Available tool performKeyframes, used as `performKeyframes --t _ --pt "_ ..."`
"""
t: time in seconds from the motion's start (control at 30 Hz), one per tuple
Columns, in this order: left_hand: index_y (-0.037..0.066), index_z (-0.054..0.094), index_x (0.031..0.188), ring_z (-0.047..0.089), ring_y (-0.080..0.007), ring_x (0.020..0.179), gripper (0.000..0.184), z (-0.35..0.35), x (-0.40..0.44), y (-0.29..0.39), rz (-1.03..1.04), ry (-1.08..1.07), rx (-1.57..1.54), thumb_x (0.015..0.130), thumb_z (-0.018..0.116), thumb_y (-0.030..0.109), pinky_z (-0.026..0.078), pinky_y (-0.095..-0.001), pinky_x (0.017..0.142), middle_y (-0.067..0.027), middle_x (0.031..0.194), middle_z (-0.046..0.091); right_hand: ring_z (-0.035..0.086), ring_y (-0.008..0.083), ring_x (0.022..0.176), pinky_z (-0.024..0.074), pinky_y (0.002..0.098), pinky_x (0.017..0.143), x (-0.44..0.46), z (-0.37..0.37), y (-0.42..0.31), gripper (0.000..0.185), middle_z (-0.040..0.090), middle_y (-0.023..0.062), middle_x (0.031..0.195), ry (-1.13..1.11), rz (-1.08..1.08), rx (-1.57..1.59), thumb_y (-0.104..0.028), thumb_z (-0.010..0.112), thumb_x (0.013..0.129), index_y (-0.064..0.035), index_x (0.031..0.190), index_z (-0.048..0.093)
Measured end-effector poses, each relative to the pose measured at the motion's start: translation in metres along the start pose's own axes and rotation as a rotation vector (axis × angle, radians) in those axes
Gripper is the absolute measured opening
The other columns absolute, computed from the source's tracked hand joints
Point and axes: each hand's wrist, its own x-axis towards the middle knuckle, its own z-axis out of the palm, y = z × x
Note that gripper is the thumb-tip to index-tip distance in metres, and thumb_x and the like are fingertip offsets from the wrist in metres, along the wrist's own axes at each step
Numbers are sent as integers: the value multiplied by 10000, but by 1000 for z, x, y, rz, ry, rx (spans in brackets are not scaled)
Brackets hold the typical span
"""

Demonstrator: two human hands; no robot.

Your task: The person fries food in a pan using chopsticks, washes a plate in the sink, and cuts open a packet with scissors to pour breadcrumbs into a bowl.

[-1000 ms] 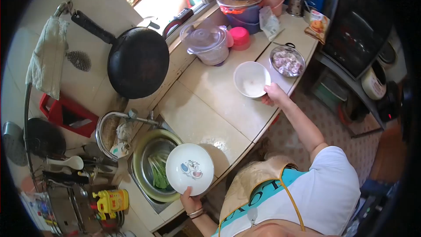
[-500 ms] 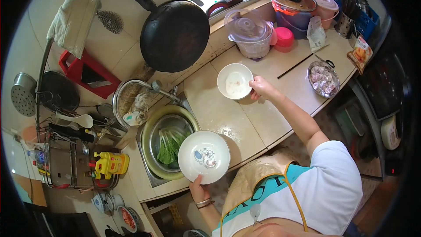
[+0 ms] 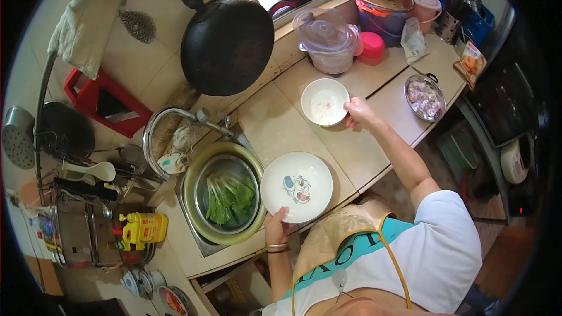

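Plate (image 3: 297, 187) in left hand (image 3: 276, 227), bowl (image 3: 325, 103) in right hand (image 3: 360, 114).

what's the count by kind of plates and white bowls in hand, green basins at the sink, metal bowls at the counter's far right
Plate (left hand): 1
White bowl (right hand): 1
Green basin: 1
Metal bowl at far right: 1
Total: 4

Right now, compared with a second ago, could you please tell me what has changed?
The white bowl in the right hand moved away from the metal bowl of pinkish pieces, toward the basin. The patterned plate in the left hand shifted off the basin, uncovering more greens. Neither was let go; metal bowl and basin stayed put.
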Motion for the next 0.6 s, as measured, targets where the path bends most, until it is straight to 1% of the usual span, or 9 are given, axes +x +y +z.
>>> performKeyframes --t 0.17,0.27,0.3,0.33,0.4,0.43,0.53,0.57,0.6 --pt "-30 509 1133 591 -180 637 326 5 22 -2 -10 -131 36 847 561 118 418 -269 438 -115 897 626 481 181 377 398 341 333 -28 -31 26 288 547 139 554 139 67 73 -198 438 816 63 794 557" --pt "-35 506 1120 583 -177 610 324 9 29 1 -11 -146 86 838 568 111 413 -266 434 -115 866 622 501 160 416 400 357 373 -39 -58 61 310 563 111 568 184 114 77 -223 436 833 54 804 572" --pt "-44 508 1103 570 -175 569 303 15 28 6 13 -178 57 829 555 77 408 -262 419 -117 851 618 508 157 404 410 322 366 -52 -61 62 319 566 109 576 241 124 98 -220 438 833 68 804 573" --pt "-48 508 1098 567 -172 562 298 24 26 12 59 -118 76 827 548 67 409 -259 417 -116 852 617 508 162 388 407 314 345 -63 -69 69 309 561 114 557 283 94 123 -203 438 838 72 779 567" --pt "-57 506 1089 559 -166 547 287 35 20 23 165 37 103 823 535 49 412 -253 413 -113 853 616 508 173 356 401 298 304 -72 -77 78 299 549 123 520 331 25 162 -169 439 847 81 731 554" --pt "-64 508 1077 540 -143 531 266 26 34 18 285 28 116 836 517 47 409 -243 411 -109 857 614 511 170 359 400 294 302 -76 -79 81 298 551 120 521 346 29 173 -168 440 848 80 730 555" --pt "-80 516 1057 554 -161 574 245 8 49 28 618 60 338 857 506 60 434 -253 469 -110 883 619 523 160 380 402 282 315 -85 -82 91 287 560 105 550 362 46 201 -172 436 847 76 775 562" --pt "-94 520 1092 619 -240 811 249 4 50 36 787 94 529 892 478 49 483 -301 694 -151 1014 621 528 157 396 406 279 330 -84 -84 98 288 564 97 575 350 53 208 -180 433 844 75 821 567" --pt "-91 523 1091 622 -260 794 248 7 47 44 883 141 582 892 480 51 485 -308 686 -165 991 624 534 154 411 411 277 345 -85 -85 100 298 569 89 600 336 60 213 -187 430 840 73 867 572"
